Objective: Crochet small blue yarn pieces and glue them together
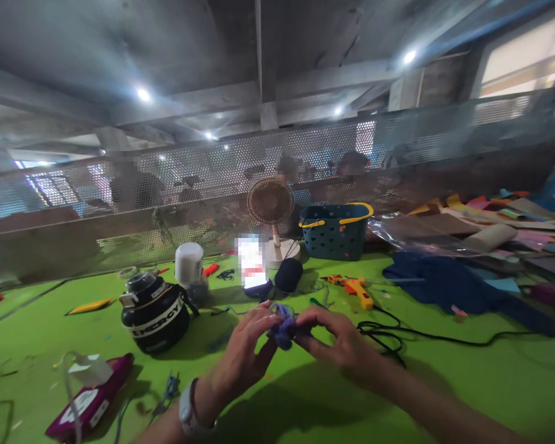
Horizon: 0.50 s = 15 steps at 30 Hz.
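Observation:
A small bundle of purple-blue yarn (283,330) is held up above the green table, between my two hands. The thumb and fingers of my left hand (252,339) pinch its left side. From the right, my right hand (333,336) grips the same yarn with thumb and forefinger. Loops stick up from its top; the finer shape is blurred. Just beyond my hands lie a dark ball of yarn (289,275) and a lit phone (253,265) propped upright. A yellow-orange glue gun (354,288) rests to the right of them.
A black ENERGY bottle (153,314) and a tissue pack (92,398) stand left. Behind are a white container (189,264), a small fan (271,203) and a dark basket (335,231). Black cord (425,339), dark blue cloth (444,287) and paper scraps (509,216) occupy the right.

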Each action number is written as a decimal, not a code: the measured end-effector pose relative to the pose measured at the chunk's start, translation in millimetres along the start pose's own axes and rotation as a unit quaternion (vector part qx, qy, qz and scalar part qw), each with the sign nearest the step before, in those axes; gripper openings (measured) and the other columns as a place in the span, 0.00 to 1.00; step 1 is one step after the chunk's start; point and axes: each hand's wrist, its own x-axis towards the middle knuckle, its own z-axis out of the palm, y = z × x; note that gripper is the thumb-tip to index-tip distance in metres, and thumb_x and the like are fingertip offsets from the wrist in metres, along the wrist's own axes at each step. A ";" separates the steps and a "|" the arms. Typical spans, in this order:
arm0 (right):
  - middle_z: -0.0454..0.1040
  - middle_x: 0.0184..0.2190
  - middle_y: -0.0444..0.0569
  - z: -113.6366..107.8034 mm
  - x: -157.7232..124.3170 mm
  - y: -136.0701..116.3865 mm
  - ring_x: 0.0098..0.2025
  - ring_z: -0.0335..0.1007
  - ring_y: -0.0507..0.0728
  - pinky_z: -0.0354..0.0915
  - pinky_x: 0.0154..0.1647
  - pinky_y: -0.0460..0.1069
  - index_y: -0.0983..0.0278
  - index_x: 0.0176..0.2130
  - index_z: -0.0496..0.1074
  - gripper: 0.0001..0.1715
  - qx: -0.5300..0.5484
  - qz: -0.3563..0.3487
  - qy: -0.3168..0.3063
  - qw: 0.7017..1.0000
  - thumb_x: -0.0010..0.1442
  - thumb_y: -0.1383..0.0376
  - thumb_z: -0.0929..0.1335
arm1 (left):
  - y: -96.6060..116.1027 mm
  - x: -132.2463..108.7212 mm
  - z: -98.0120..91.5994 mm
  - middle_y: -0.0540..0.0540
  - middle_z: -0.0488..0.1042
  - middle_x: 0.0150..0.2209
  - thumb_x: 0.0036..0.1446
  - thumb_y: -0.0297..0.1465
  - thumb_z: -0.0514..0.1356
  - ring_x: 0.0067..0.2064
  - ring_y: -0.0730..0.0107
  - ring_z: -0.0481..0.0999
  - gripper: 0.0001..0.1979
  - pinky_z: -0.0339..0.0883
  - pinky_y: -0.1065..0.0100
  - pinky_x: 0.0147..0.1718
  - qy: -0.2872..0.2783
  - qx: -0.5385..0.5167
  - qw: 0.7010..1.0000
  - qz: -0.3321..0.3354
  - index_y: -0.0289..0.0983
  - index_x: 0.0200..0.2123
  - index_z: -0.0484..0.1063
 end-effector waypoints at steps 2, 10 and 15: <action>0.76 0.32 0.47 -2.3 3.7 1.8 0.35 0.74 0.55 0.69 0.36 0.49 0.63 0.40 0.70 0.07 0.000 0.012 -0.003 1.000 0.61 0.64 0.68 | -4.0 -1.8 -2.4 0.43 0.79 0.44 0.53 0.16 0.62 0.49 0.58 0.77 0.30 0.68 0.53 0.52 -0.013 0.006 1.000 0.012 0.45 0.56 0.64; 0.78 0.38 0.51 3.2 12.6 11.3 0.39 0.75 0.59 0.68 0.40 0.53 0.62 0.43 0.72 0.09 -0.074 0.003 -0.045 0.996 0.62 0.67 0.65 | -22.1 -19.3 5.7 0.40 0.79 0.44 0.57 0.26 0.63 0.46 0.59 0.80 0.24 0.75 0.60 0.46 0.028 0.048 0.998 -0.025 0.40 0.56 0.63; 0.77 0.34 0.48 9.9 14.2 15.6 0.35 0.75 0.55 0.71 0.36 0.50 0.62 0.40 0.70 0.08 0.146 0.208 0.023 0.967 0.60 0.61 0.67 | -29.8 -26.2 5.6 0.41 0.79 0.45 0.58 0.26 0.61 0.48 0.60 0.79 0.23 0.76 0.60 0.46 0.029 0.033 0.998 -0.037 0.40 0.57 0.63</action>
